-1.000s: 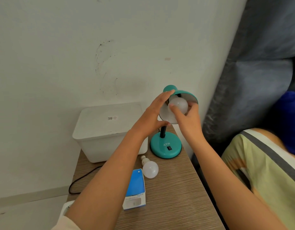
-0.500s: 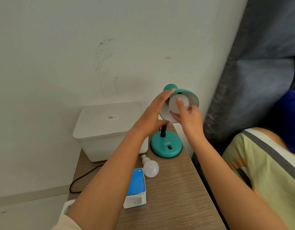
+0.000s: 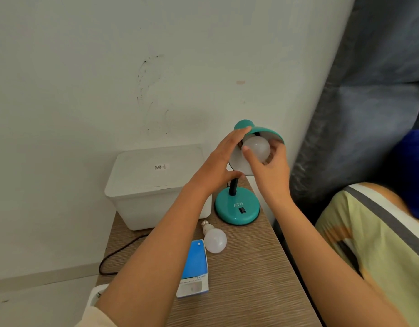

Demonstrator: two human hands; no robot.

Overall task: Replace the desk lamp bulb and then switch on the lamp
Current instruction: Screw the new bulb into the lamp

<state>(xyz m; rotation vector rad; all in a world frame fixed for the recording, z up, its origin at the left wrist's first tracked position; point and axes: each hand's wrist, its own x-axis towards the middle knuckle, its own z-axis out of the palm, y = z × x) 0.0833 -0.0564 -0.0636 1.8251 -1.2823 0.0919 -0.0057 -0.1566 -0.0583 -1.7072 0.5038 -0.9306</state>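
A teal desk lamp [image 3: 236,208] stands at the far right of the wooden table, its shade [image 3: 266,131] tipped toward me. A white bulb [image 3: 256,147] sits inside the shade. My right hand [image 3: 267,168] grips that bulb with thumb and fingers. My left hand [image 3: 217,161] rests on the shade's left edge, holding it, fingers stretched up to the teal top. The black switch [image 3: 243,210] is on the lamp base. A second white bulb [image 3: 214,239] lies loose on the table in front of the base, its screw cap pointing away from me.
A blue and white bulb box [image 3: 194,271] lies by the loose bulb. A white lidded bin [image 3: 154,185] stands at the back left of the table [image 3: 251,279]. A dark cord [image 3: 118,253] hangs off the left edge. A grey curtain [image 3: 359,114] and a striped cushion [image 3: 380,244] are on the right.
My right hand has turned on the bulb inside the shade, thumb now on its left side. My left hand stays on the shade.
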